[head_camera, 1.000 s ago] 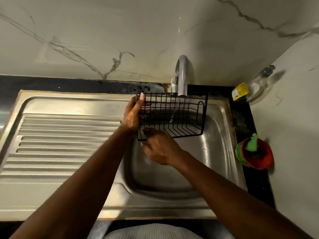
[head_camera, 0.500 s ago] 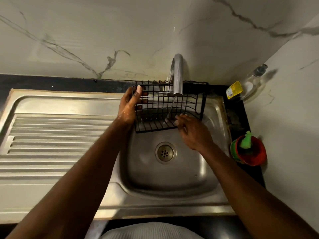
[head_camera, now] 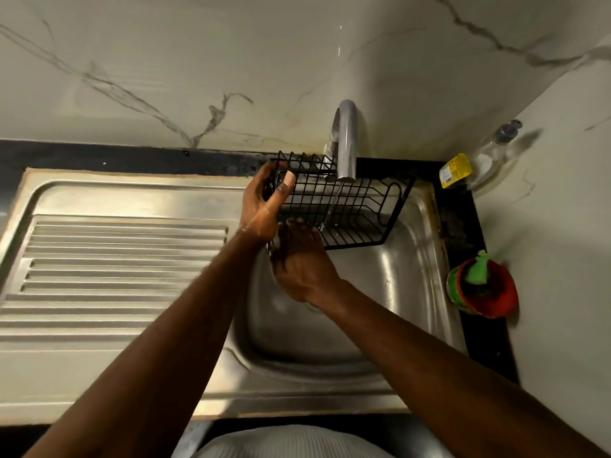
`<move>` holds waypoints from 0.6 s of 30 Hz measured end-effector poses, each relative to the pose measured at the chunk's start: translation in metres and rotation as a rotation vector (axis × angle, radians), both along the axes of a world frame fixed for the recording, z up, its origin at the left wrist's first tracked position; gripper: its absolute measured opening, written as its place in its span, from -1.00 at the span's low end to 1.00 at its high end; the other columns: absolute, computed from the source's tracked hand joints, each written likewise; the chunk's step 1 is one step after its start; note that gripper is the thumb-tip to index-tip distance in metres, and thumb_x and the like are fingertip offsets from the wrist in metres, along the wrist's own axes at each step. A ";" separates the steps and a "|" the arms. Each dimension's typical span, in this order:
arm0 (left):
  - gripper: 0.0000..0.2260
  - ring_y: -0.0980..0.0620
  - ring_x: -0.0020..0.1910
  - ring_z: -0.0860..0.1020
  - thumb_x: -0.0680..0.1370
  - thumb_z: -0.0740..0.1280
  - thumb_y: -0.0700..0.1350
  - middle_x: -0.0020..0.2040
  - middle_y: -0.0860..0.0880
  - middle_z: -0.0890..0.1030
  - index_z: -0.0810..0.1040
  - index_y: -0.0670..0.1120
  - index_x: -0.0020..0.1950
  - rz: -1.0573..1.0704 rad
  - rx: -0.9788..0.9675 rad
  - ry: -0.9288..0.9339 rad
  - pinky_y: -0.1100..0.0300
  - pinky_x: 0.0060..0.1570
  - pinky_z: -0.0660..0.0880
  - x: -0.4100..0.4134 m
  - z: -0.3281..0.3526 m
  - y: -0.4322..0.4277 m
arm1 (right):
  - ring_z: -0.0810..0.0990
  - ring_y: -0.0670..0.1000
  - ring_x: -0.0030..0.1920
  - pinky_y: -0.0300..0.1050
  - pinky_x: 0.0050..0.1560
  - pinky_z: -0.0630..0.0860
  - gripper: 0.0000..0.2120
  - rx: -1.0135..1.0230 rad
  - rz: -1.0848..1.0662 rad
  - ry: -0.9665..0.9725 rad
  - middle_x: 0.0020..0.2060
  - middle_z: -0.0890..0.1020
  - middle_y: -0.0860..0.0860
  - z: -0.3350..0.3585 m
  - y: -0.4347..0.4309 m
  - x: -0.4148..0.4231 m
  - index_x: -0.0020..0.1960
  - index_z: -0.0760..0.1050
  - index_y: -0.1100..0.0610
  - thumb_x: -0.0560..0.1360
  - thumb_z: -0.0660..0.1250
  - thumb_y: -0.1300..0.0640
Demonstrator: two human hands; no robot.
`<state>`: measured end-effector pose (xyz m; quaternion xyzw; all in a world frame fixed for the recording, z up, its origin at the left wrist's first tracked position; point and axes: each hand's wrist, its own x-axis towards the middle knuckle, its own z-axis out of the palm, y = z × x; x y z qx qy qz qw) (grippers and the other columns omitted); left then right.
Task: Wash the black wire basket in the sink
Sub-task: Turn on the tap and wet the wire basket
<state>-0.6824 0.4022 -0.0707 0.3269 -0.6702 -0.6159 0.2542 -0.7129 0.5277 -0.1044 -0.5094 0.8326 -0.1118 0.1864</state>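
Basket (head_camera: 350,206) is held over the sink (head_camera: 413,276) under the tap (head_camera: 345,143), its left end grasped by the left grip (head_camera: 261,203). The right grip (head_camera: 301,262) has been shifted from mid-basket to the near left corner; whether it grasps wire cannot be told. Rubbing is judged unfinished.

My left grip (head_camera: 264,206) curls round the left end of the black wire basket (head_camera: 350,206), thumb laid up along the wire, forearm stretched in from the lower left. My right grip (head_camera: 301,262) sits just below it, back upward, fingertips touching the basket's near edge.
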 end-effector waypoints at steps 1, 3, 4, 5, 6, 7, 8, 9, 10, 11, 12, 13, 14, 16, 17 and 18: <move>-0.23 -0.08 0.36 0.57 0.51 0.35 0.43 0.34 -0.12 0.62 0.49 -0.14 0.48 0.002 -0.015 0.000 -0.18 0.36 0.52 -0.002 0.001 -0.001 | 0.13 0.21 0.61 0.24 0.58 0.10 -0.38 -0.074 0.039 -0.012 0.58 0.26 0.22 -0.001 0.002 -0.002 0.63 0.15 0.12 0.68 -0.06 -0.20; -0.21 -0.09 0.37 0.56 0.52 0.33 0.43 0.37 -0.13 0.60 0.45 -0.15 0.51 0.003 -0.020 -0.002 -0.20 0.36 0.52 -0.005 0.002 -0.003 | 0.12 0.13 0.63 0.16 0.61 0.09 -0.40 -0.133 0.117 -0.032 0.61 0.24 0.13 -0.004 0.012 -0.019 0.65 0.14 0.05 0.70 0.00 -0.20; -0.20 -0.10 0.37 0.57 0.53 0.31 0.43 0.37 -0.14 0.60 0.44 -0.16 0.52 -0.004 -0.019 0.005 -0.19 0.35 0.53 -0.006 0.004 -0.001 | 0.12 0.10 0.63 0.12 0.60 0.11 -0.43 -0.143 0.141 -0.033 0.61 0.24 0.08 -0.006 0.019 -0.032 0.65 0.14 0.01 0.70 0.04 -0.18; -0.18 -0.10 0.37 0.57 0.53 0.30 0.43 0.38 -0.15 0.59 0.42 -0.18 0.53 -0.007 -0.011 0.012 -0.18 0.35 0.53 -0.006 0.006 -0.001 | 0.16 0.07 0.62 0.11 0.56 0.15 -0.47 -0.170 0.158 -0.035 0.60 0.29 0.03 -0.007 0.024 -0.044 0.63 0.20 -0.02 0.70 0.08 -0.14; -0.16 -0.10 0.37 0.58 0.53 0.29 0.44 0.39 -0.15 0.58 0.39 -0.18 0.55 -0.009 0.010 0.015 -0.16 0.35 0.54 -0.004 0.009 0.001 | 0.22 0.04 0.60 0.09 0.53 0.20 -0.51 -0.212 0.162 -0.038 0.56 0.36 -0.01 -0.007 0.028 -0.056 0.60 0.28 -0.06 0.69 0.11 -0.09; -0.17 -0.08 0.37 0.58 0.54 0.29 0.43 0.41 -0.14 0.57 0.38 -0.17 0.57 -0.015 0.026 0.017 -0.13 0.35 0.54 -0.006 0.008 0.004 | 0.28 0.01 0.57 0.07 0.49 0.24 -0.55 -0.246 0.155 -0.035 0.52 0.43 -0.05 -0.005 0.032 -0.066 0.56 0.35 -0.08 0.68 0.13 -0.07; -0.20 -0.05 0.36 0.59 0.56 0.28 0.40 0.41 -0.13 0.57 0.37 -0.16 0.58 -0.013 0.036 0.023 -0.10 0.36 0.54 -0.006 0.009 0.006 | 0.33 0.00 0.54 0.04 0.47 0.27 -0.57 -0.266 0.155 -0.024 0.48 0.48 -0.06 -0.004 0.034 -0.073 0.53 0.41 -0.10 0.67 0.14 -0.06; -0.24 -0.03 0.36 0.59 0.58 0.26 0.37 0.41 -0.12 0.57 0.37 -0.15 0.58 -0.009 0.038 0.031 -0.08 0.37 0.53 -0.007 0.006 0.007 | 0.36 0.00 0.52 0.02 0.44 0.28 -0.58 -0.280 0.159 -0.010 0.45 0.51 -0.07 -0.001 0.034 -0.077 0.50 0.44 -0.10 0.66 0.16 -0.07; -0.25 -0.04 0.39 0.57 0.59 0.24 0.37 0.43 -0.14 0.56 0.36 -0.14 0.58 -0.005 0.046 0.040 -0.11 0.40 0.51 -0.009 0.005 0.010 | 0.39 -0.01 0.50 0.01 0.42 0.28 -0.59 -0.289 0.153 0.006 0.43 0.53 -0.07 0.001 0.035 -0.081 0.47 0.47 -0.09 0.66 0.18 -0.08; -0.22 -0.08 0.42 0.54 0.58 0.24 0.41 0.45 -0.15 0.54 0.35 -0.13 0.59 0.000 0.067 0.047 -0.15 0.43 0.48 -0.011 0.003 0.010 | 0.41 -0.01 0.48 0.01 0.42 0.29 -0.60 -0.291 0.138 0.030 0.43 0.53 -0.07 0.001 0.035 -0.085 0.45 0.49 -0.09 0.65 0.20 -0.09; -0.19 -0.11 0.43 0.53 0.56 0.24 0.45 0.45 -0.15 0.54 0.35 -0.12 0.59 0.008 0.094 0.058 -0.19 0.43 0.46 -0.012 0.003 0.010 | 0.42 -0.02 0.47 0.02 0.44 0.30 -0.61 -0.284 0.097 0.060 0.44 0.52 -0.07 0.000 0.037 -0.090 0.44 0.50 -0.08 0.66 0.20 -0.11; -0.19 -0.10 0.40 0.56 0.55 0.23 0.45 0.41 -0.13 0.57 0.36 -0.11 0.57 0.019 0.121 0.066 -0.20 0.41 0.48 -0.014 0.004 0.009 | 0.44 -0.01 0.46 0.06 0.44 0.33 -0.61 -0.268 0.015 0.106 0.44 0.51 -0.05 -0.002 0.041 -0.097 0.42 0.51 -0.07 0.66 0.18 -0.14; -0.23 -0.08 0.33 0.60 0.55 0.22 0.42 0.36 -0.11 0.62 0.39 -0.11 0.55 0.026 0.143 0.075 -0.18 0.37 0.51 -0.014 0.007 0.007 | 0.47 0.02 0.43 0.08 0.40 0.38 -0.59 -0.248 -0.113 0.162 0.42 0.52 -0.03 -0.005 0.047 -0.105 0.39 0.53 -0.04 0.67 0.14 -0.17; -0.25 -0.04 0.26 0.65 0.53 0.24 0.38 0.30 -0.09 0.65 0.40 -0.12 0.53 0.027 0.153 0.083 -0.11 0.32 0.56 -0.014 0.009 0.003 | 0.48 0.11 0.38 0.05 0.33 0.44 -0.49 -0.143 -0.399 0.267 0.40 0.50 0.05 -0.010 0.055 -0.117 0.33 0.54 0.04 0.66 0.02 -0.23; -0.24 -0.03 0.26 0.65 0.52 0.25 0.37 0.31 -0.10 0.64 0.40 -0.12 0.54 0.026 0.153 0.091 -0.09 0.32 0.57 -0.014 0.006 0.002 | 0.45 0.15 0.42 0.07 0.37 0.42 -0.40 -0.059 -0.471 0.286 0.43 0.47 0.11 -0.011 0.056 -0.117 0.35 0.52 0.09 0.65 -0.06 -0.26; -0.23 -0.03 0.26 0.65 0.52 0.26 0.37 0.31 -0.11 0.64 0.40 -0.14 0.54 0.023 0.152 0.094 -0.09 0.31 0.57 -0.013 0.006 0.002 | 0.38 0.19 0.48 0.10 0.45 0.35 -0.30 0.028 -0.498 0.268 0.49 0.41 0.16 -0.013 0.053 -0.112 0.41 0.48 0.15 0.64 -0.14 -0.30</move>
